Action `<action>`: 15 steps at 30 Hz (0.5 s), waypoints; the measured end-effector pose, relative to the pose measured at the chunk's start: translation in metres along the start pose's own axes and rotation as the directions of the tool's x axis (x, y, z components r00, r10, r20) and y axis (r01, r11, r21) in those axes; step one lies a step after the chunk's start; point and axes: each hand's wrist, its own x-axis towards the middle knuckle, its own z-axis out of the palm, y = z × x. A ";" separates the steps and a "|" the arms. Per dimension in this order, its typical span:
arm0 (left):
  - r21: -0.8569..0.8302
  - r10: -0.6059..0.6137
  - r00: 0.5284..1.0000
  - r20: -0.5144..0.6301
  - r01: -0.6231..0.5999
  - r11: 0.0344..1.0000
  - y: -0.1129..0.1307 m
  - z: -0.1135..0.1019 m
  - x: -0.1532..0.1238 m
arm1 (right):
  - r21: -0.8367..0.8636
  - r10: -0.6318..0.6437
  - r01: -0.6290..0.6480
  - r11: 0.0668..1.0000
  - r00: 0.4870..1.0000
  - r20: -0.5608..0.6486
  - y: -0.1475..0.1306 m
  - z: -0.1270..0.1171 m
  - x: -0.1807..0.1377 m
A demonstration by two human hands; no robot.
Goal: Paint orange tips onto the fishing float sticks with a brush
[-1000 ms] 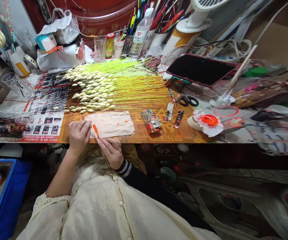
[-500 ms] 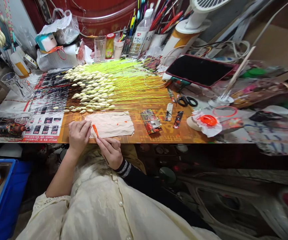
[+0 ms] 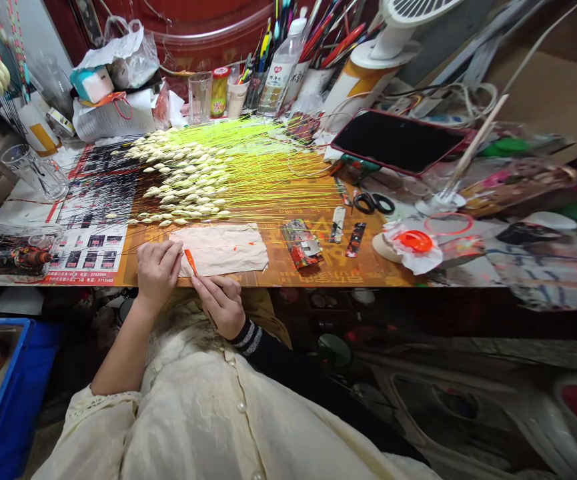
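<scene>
My right hand (image 3: pixel 221 305) pinches a slim orange piece (image 3: pixel 191 261) between its fingertips, just over the near edge of a creased pale paper sheet (image 3: pixel 223 250). My left hand (image 3: pixel 158 273) sits beside that piece, its fingers curled inward, and whatever it may hold is too thin to make out. Both hands rest at the near edge of the orange-printed work table (image 3: pixel 288 273). Beyond them lies a dense spread of pale, bud-shaped bodies (image 3: pixel 178 175) on long, thin yellow-green stems (image 3: pixel 273 175), with orange-tipped spots of colour on the sheet.
Scissors (image 3: pixel 371 203) and small packets (image 3: pixel 302 243) lie to the right. Further right are an orange spool in white tissue (image 3: pixel 413 241) and a dark tablet (image 3: pixel 398 141). Cups of pens (image 3: pixel 268 87) and bottles line the back. A blue crate (image 3: pixel 3 400) stands low at left.
Both hands and the orange piece stay almost in place. The whole view has shifted very slightly with my head.
</scene>
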 end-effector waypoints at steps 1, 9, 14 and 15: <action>-0.007 -0.006 1.000 0.004 0.006 1.000 0.000 0.000 0.000 | 0.001 0.000 0.000 1.000 1.000 0.002 0.000 0.000 0.000; 0.006 0.008 1.000 -0.008 -0.008 1.000 0.000 0.000 0.000 | 0.003 0.007 -0.008 1.000 1.000 0.019 0.002 0.002 -0.003; 0.007 0.028 0.999 -0.031 -0.028 1.000 0.000 0.000 0.001 | 0.011 0.001 -0.001 1.000 1.000 0.005 0.001 0.002 -0.003; 0.002 0.021 0.999 -0.027 -0.021 1.000 0.000 0.000 0.001 | 0.010 0.003 -0.003 1.000 1.000 0.003 0.002 0.002 -0.003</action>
